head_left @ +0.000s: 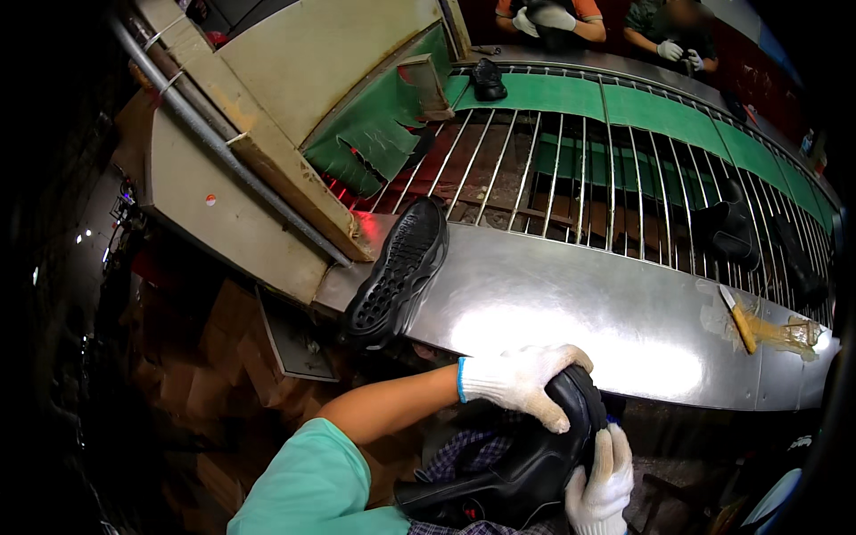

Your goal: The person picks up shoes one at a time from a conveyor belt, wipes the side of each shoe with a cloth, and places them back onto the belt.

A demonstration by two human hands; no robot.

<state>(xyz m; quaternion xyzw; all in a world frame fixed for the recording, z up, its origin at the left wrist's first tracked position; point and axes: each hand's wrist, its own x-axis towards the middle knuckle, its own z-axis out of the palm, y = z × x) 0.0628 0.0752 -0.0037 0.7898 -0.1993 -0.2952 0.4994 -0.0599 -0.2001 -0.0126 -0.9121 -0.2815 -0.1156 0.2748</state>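
Black boot (533, 456), in 2 gloved hands (515, 376) (606, 486)

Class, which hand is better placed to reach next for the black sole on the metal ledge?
Likely the left hand: it is nearer the black sole; the right hand is farther off. Both hold the boot.

A slim knife with a yellow handle (740, 321) lies on the shiny silver metal counter (571, 281) beside crumpled yellowish tape (789, 335). Beyond runs a rack of thin metal bars (583, 169) with a long green strip (660, 105). At left, a grey metal pipe (221, 150) slants along a beige panel (223, 209).
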